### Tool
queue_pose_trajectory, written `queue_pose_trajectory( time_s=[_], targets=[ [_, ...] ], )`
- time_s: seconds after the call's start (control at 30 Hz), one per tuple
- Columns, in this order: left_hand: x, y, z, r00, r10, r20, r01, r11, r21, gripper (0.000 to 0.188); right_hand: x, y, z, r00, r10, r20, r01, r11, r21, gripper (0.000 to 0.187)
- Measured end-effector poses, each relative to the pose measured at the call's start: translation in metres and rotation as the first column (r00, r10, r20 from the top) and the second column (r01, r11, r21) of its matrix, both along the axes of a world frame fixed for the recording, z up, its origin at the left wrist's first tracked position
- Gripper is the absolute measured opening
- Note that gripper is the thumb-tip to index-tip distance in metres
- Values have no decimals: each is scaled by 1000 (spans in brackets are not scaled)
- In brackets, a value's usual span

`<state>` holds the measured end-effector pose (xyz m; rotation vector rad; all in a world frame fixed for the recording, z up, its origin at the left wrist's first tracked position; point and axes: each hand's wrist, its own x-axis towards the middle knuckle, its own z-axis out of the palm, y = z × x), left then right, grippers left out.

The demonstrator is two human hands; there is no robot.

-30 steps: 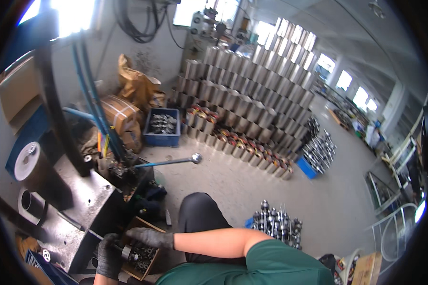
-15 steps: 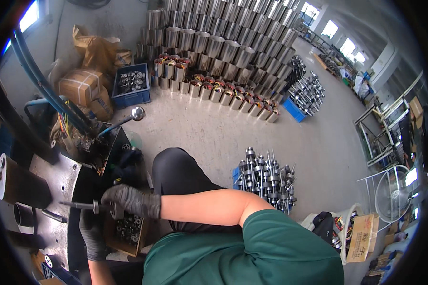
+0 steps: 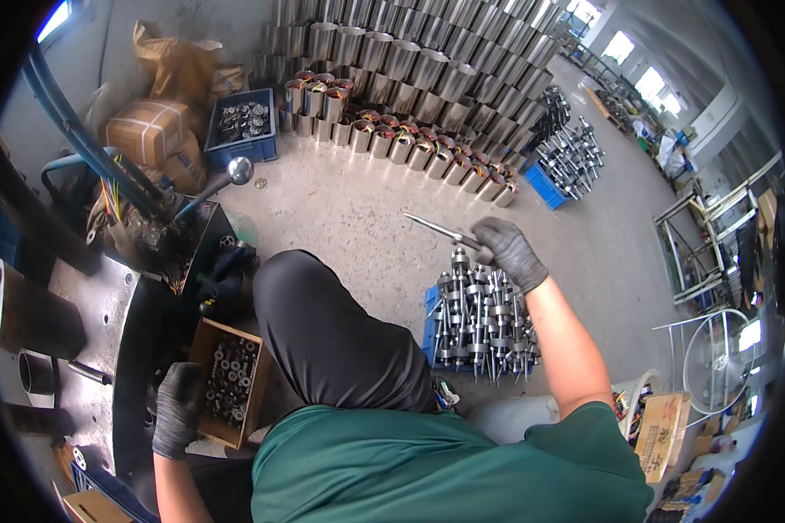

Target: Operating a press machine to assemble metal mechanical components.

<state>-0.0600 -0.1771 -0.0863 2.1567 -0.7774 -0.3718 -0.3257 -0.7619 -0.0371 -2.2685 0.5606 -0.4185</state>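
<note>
My right hand (image 3: 510, 253), in a dark grey glove, grips a steel shaft (image 3: 436, 228) with a thicker collar beside the fingers. Its thin end points up and to the left. Just below that hand stands a pile of similar shafts with ring-shaped bearings (image 3: 488, 318), heaped over a blue crate (image 3: 431, 305). At the lower left, my gloved left hand (image 3: 176, 410) is held with curled fingers beside a wooden box (image 3: 255, 383) of small bearings (image 3: 231, 375). Whatever the left fingers may hold is hidden.
A metal machine table (image 3: 96, 322) with a ball-ended lever (image 3: 240, 171) stands on the left. Stacked metal cylinders (image 3: 427, 74) line the back, wired ones in front. Blue crates of parts (image 3: 545, 186) sit on the floor. A cardboard box (image 3: 663, 431) lies at lower right.
My right hand has swung from the machine table rightward over the shaft pile, carrying the shaft. The left hand has drawn slightly back, and the wooden box shows more fully.
</note>
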Motion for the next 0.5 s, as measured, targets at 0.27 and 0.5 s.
queue_pose_trajectory(
  time_s=[0.27,0.5],
  targets=[
    [-11,10,-8,989,-147,10,143,974,177,26,-15,-48,-29,838,-82,-540,-194,880,-434,46],
    [-11,10,-4,989,-135,65,121,975,185,26,-5,-77,-59,980,-184,-73,161,954,-253,33]
  ],
)
